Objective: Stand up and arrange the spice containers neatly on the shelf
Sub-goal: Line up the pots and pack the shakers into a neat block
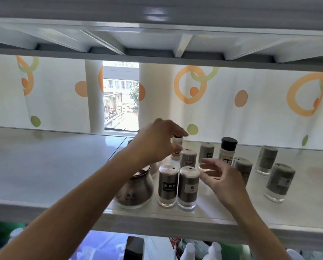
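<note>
Several steel-sleeved spice shakers stand on the white shelf point(44, 166). Two are side by side at the front point(167, 184) point(188, 186), and one stands behind them point(188, 158). Others are spread to the right point(206, 152) point(242, 167) point(266, 159) point(279, 182), near a black-capped bottle point(228, 151). My left hand point(157, 141) reaches to the back and pinches a small white bottle point(177, 145) by its top between thumb and forefinger. My right hand point(218, 177) hovers with spread, relaxed fingers just right of the front shakers and holds nothing.
A glass jar with a brown lid point(136, 186) stands left of the front shakers, partly behind my left forearm. A dotted curtain point(250, 109) hangs behind the shelf and another shelf point(157, 53) spans overhead. Below the front edge lie a phone point(134, 248) and white bottles point(215, 250).
</note>
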{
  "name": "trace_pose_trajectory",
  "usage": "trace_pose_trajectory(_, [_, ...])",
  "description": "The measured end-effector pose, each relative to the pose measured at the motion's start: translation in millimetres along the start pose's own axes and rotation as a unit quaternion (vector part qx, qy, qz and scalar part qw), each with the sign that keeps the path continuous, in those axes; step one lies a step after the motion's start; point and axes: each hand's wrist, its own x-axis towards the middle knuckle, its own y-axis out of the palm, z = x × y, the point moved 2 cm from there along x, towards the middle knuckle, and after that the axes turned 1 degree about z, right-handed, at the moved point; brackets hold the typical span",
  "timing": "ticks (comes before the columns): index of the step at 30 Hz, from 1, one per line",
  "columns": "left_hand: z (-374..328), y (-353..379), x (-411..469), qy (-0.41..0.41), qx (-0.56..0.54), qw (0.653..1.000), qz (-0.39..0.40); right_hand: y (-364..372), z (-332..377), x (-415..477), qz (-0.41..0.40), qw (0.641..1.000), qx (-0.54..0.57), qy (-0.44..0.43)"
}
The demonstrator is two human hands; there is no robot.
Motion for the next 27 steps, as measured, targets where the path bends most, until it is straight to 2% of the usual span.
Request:
trace_pose_trajectory(3, [-1,12,26,0.031,-0.029,0.992,0.115,7,0,15,0.039,0.999,-0.010,0.007])
trace_pose_trajectory(5, [-1,17,35,0.034,-0.031,0.989,0.141,9,2,23,0.055,0.998,-0.006,0.007])
trace_pose_trajectory(13, [8,30,45,0.048,0.000,0.992,0.113,14,9,40,0.071,0.997,-0.029,-0.020])
trace_pose_trajectory(17, [13,26,40,0.052,0.002,0.994,0.091,21,13,42,0.095,0.995,-0.014,-0.033])
trace_pose_trajectory(27, [23,18,31,0.034,-0.002,0.995,0.093,25,19,43,0.175,0.981,0.054,-0.064])
